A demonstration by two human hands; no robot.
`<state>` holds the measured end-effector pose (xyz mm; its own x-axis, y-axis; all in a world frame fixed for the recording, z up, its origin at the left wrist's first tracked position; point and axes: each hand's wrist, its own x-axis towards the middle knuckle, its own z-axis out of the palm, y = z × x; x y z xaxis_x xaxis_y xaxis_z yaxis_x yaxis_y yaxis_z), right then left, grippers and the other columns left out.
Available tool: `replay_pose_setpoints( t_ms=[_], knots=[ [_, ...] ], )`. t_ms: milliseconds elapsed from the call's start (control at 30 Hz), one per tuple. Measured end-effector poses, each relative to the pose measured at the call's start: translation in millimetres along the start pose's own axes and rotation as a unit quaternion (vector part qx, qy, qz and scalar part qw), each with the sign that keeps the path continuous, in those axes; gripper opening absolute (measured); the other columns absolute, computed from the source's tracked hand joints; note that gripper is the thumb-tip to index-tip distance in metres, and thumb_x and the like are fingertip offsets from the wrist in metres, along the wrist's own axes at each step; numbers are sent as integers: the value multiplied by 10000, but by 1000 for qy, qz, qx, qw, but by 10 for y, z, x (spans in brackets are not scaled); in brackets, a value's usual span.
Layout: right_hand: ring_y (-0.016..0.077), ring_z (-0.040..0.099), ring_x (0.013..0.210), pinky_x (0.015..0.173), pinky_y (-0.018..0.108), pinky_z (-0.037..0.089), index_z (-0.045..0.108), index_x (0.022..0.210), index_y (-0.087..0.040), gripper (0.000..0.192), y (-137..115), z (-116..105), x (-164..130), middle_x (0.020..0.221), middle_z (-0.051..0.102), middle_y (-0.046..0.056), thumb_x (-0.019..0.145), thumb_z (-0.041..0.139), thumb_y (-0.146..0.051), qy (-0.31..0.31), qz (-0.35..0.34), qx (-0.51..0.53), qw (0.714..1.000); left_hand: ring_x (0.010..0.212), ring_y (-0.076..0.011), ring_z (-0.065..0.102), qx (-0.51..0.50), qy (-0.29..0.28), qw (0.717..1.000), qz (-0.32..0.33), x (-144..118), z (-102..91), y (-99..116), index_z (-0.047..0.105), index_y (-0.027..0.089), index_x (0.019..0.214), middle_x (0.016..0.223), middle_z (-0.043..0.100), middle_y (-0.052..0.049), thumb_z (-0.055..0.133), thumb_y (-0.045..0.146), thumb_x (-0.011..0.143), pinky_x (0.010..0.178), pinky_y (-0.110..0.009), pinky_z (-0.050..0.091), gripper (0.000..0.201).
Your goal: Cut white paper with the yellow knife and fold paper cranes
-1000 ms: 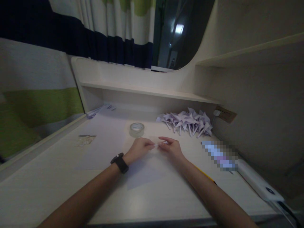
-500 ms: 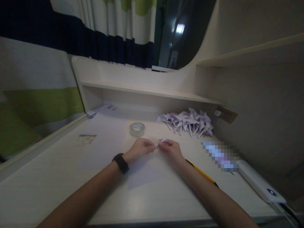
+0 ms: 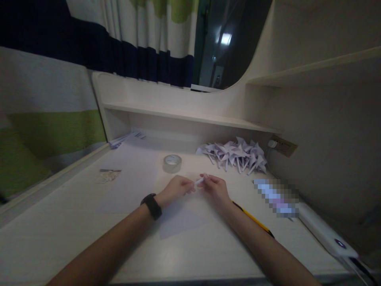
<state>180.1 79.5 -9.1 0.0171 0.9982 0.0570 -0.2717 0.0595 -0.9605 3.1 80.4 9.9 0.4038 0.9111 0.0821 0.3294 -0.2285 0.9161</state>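
Head view: small folded paper piece [image 3: 199, 181], probably light, thin, easily creased, pinched at both ends between left hand [image 3: 175, 189] and right hand [image 3: 216, 187] grips, just above table [image 3: 74, 222], tape roll [image 3: 172, 163] behind.

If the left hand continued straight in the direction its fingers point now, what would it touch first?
The left hand points rightward at the small white folded paper piece pinched between both hands; just beyond comes the right hand. Depth seems equal, so contact looks immediate.

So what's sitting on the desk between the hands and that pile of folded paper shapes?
Nothing; in the head view the desk is bare between the hands' small paper piece and the folded paper pile. The tape roll sits off to the left.
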Motion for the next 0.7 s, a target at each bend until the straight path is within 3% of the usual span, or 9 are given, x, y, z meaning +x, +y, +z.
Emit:
replay_pose_setpoints(
  t_ms=[167, 267, 400, 533, 700],
  knots=[
    [127, 668, 637, 607, 223, 539, 732, 851, -155, 367, 12, -25, 12, 782, 739, 50, 617, 821, -423, -16, -14, 28, 999, 583, -149, 569, 12, -2, 1000, 20, 31, 3, -61, 698, 94, 752, 651, 666, -70, 492, 289, 830, 553, -239, 395, 294],
    [125, 666, 619, 615, 230, 555, 731, 800, -150, 351, 12, -32, 24, 761, 736, 50, 597, 834, -416, -11, -13, 42, 999, 602, -150, 584, 68, 0, 996, 61, 43, 5, -95, 687, 110, 739, 666, 669, -56, 483, 250, 833, 575, -235, 395, 264],
    [121, 674, 631, 622, 216, 567, 729, 809, -144, 361, 2, -34, 27, 765, 738, 48, 590, 842, -407, 0, -9, 50, 999, 630, -150, 570, 197, 21, 973, 120, -4, 25, -40, 669, 139, 734, 673, 662, -32, 474, 251, 877, 569, -228, 337, 266],
    [124, 684, 652, 634, 206, 573, 725, 818, -138, 351, -5, -39, 18, 778, 739, 52, 598, 844, -385, -1, 10, 57, 998, 716, -185, 597, 298, 51, 942, 148, -82, 77, 30, 667, 137, 793, 785, 688, -82, 423, 214, 928, 647, -256, 369, 289],
    [134, 695, 679, 652, 212, 570, 719, 839, -138, 340, 13, -70, 39, 775, 737, 56, 615, 838, -364, -11, 28, 48, 998, 793, -209, 606, 327, 77, 927, 166, -79, 101, -6, 637, 133, 841, 850, 675, -105, 401, 167, 940, 725, -283, 400, 258]
  ],
)
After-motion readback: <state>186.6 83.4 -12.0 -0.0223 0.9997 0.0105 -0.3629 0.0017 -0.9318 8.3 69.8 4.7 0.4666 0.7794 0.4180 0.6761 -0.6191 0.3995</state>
